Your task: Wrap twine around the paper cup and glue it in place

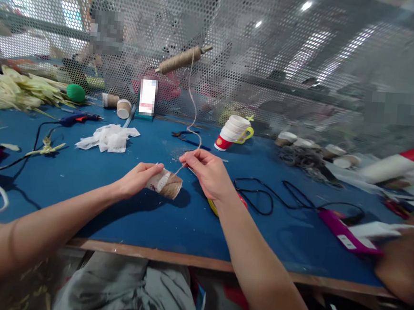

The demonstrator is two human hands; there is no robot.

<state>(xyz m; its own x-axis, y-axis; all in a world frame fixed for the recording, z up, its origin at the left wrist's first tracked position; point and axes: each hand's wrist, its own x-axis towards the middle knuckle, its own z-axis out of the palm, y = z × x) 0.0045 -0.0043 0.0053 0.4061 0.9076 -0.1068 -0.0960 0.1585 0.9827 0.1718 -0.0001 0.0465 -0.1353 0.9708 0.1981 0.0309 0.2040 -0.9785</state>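
Observation:
My left hand (141,177) is closed around a small paper cup (171,186) that lies tilted on its side above the table. Part of the cup is wrapped in brown twine, and a white lace-like band circles it near my fingers. A strand of twine (195,107) runs from the cup to my right hand (206,169), where thumb and forefinger pinch it. From there it rises slackly to a spool of twine (180,61) on a rod at the mesh screen. A red and yellow object (213,206), partly hidden, lies beneath my right wrist.
Stacked paper cups (232,130), pliers (185,134) and a crumpled white cloth (108,137) lie beyond my hands. A blue glue gun (79,119) is on the left. Black cable (260,202) and a purple power strip (347,233) lie right, near another person's arm (404,261).

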